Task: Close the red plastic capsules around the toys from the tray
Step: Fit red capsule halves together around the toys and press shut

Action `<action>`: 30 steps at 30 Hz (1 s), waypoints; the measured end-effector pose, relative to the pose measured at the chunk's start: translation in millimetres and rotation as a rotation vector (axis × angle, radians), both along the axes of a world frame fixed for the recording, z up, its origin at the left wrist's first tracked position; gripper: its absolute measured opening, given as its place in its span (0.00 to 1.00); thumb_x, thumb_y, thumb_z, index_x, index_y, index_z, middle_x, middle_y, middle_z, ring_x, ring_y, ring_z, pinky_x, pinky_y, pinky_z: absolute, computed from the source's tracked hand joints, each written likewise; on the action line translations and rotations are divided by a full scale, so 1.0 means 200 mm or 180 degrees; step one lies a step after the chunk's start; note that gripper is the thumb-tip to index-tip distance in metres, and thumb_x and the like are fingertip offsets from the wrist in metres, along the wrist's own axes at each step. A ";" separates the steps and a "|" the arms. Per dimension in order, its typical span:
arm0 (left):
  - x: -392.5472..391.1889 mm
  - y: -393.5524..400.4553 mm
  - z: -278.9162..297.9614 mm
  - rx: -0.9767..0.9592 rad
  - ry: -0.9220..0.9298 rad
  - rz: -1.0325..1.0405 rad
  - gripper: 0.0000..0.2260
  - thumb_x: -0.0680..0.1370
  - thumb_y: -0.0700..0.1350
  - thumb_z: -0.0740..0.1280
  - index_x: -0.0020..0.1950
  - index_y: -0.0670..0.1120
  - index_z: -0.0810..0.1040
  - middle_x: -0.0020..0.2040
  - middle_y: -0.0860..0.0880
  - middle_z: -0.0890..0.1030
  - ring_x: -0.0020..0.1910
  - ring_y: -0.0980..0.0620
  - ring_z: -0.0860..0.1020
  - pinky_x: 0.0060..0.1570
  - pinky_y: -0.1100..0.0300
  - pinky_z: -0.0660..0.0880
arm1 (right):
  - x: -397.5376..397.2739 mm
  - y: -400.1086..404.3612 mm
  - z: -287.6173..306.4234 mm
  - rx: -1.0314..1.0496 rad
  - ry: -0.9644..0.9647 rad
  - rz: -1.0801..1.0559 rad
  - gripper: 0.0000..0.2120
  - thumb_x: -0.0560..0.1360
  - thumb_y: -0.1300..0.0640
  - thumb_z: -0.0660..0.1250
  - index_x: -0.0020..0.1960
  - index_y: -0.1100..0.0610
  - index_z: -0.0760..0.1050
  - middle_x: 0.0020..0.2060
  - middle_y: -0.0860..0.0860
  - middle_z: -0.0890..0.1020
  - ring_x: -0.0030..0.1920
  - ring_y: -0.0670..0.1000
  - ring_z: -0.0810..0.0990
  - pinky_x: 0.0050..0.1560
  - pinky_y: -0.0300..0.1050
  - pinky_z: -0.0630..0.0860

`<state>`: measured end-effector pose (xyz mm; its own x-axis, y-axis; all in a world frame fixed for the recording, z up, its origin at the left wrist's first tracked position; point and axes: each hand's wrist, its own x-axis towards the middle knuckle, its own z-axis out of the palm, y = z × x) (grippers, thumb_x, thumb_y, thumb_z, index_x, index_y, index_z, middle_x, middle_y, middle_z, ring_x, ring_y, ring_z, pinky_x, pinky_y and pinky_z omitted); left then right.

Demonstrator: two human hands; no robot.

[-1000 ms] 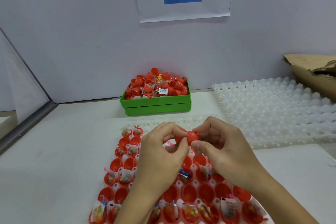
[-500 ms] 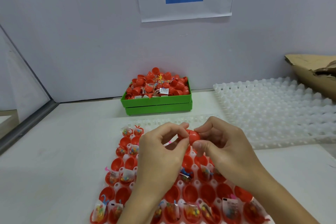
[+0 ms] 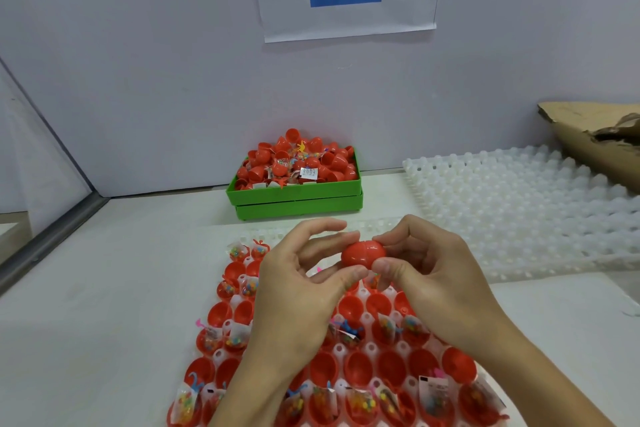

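Both hands pinch the one red capsule (image 3: 363,254), held up over the tray (image 3: 370,347): left hand (image 3: 298,291) on its left end between thumb and forefinger, right hand (image 3: 426,274) on its right end the same way. The seam shows down the middle, halves apparently together. Best now, I'd say, to press straight inward, ends squared, so the rim seats all round. Below wait open halves with bagged toys (image 3: 237,336); beyond on the bench, the green bin (image 3: 298,199).

Left hand (image 3: 298,284) and right hand (image 3: 429,274) raised, meeting at centre, thumb-and-fingertip grip pinching inward from each side, forearms angled in from below.
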<state>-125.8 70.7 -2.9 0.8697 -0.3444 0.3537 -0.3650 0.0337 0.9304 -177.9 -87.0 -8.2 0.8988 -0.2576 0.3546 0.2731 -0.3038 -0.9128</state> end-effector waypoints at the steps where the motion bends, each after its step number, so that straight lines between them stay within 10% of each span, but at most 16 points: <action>1: 0.01 0.00 0.00 0.0000 0.0039 0.0014 0.20 0.67 0.31 0.77 0.54 0.48 0.81 0.49 0.53 0.86 0.52 0.57 0.83 0.47 0.66 0.79 | 0.00 0.00 0.00 -0.0003 0.0008 0.0030 0.07 0.73 0.69 0.71 0.44 0.59 0.78 0.35 0.55 0.84 0.33 0.52 0.83 0.39 0.44 0.81; 20: 0.00 -0.01 -0.02 0.0211 0.0283 0.0219 0.13 0.67 0.36 0.78 0.48 0.50 0.86 0.42 0.53 0.87 0.44 0.55 0.85 0.48 0.61 0.81 | 0.02 0.00 -0.02 -0.0044 0.0082 0.0029 0.10 0.74 0.74 0.67 0.42 0.61 0.75 0.32 0.56 0.84 0.31 0.53 0.84 0.35 0.38 0.78; 30: -0.01 -0.03 -0.03 0.0411 0.0059 0.0483 0.14 0.67 0.34 0.78 0.44 0.53 0.86 0.38 0.59 0.86 0.40 0.63 0.84 0.40 0.74 0.76 | 0.03 0.00 -0.03 -0.0473 0.0026 -0.0029 0.10 0.72 0.76 0.66 0.42 0.62 0.75 0.31 0.55 0.83 0.31 0.50 0.83 0.36 0.42 0.80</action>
